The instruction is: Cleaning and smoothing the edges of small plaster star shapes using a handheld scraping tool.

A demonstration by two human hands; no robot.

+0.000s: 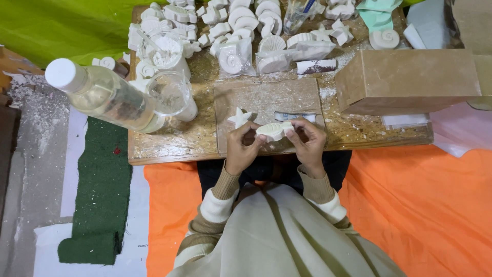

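Both my hands hold a white fish-shaped plaster cast [274,130] over the near edge of a low wooden board [169,146]. My left hand [242,146] grips its left end, and my right hand [308,141] grips its right end. A small white star cast [239,118] lies on a brown slab [266,100] just beyond my left hand. A small tool with a pale handle [293,116] rests on the slab behind the fish.
Several white shell and sea-creature casts [241,31] crowd the far half of the board. A clear plastic bottle [102,95] and a clear cup [171,95] stand at left. A cardboard box [410,79] sits at right. Orange cloth [420,205] and a green mat [100,195] cover the floor.
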